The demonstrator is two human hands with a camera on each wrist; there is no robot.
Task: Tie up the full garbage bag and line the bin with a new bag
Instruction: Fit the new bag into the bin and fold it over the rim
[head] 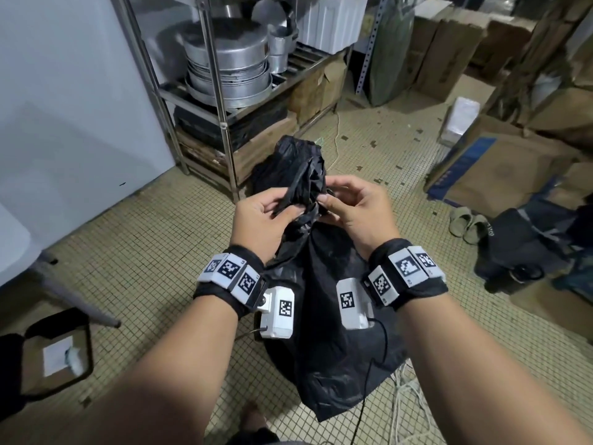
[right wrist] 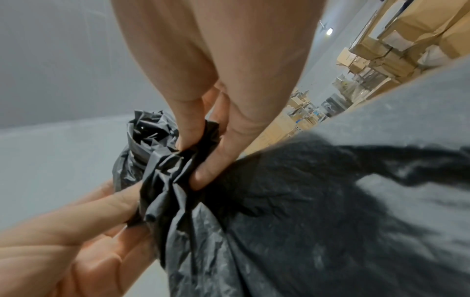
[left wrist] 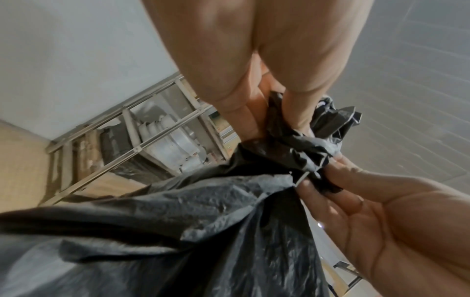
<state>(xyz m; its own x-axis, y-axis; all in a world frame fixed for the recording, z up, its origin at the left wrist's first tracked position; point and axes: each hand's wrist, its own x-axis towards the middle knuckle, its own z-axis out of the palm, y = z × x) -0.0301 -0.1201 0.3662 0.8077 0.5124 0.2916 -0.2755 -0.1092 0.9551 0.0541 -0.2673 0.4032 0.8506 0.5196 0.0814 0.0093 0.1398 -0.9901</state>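
Note:
A full black garbage bag (head: 337, 348) stands on the tiled floor in front of me, its top gathered into a twisted neck (head: 301, 184). My left hand (head: 284, 205) pinches a strand of that neck from the left. From the right, my right hand (head: 327, 200) pinches the bunched plastic. In the left wrist view the left hand (left wrist: 277, 126) grips crumpled plastic of the bag (left wrist: 203, 221), with the right hand's fingers (left wrist: 338, 174) curled into the same bunch. The right wrist view shows the right hand (right wrist: 193, 160) pinching a fold of the bag (right wrist: 292, 201).
A metal shelf rack (head: 221, 101) with stacked pots stands behind the bag. Cardboard boxes (head: 500, 175), sandals (head: 465, 221) and a dark backpack (head: 526, 248) lie to the right. A black-rimmed square container (head: 86, 348) sits at the lower left beside a table leg (head: 77, 303). Cords (head: 407, 396) lie near the bag.

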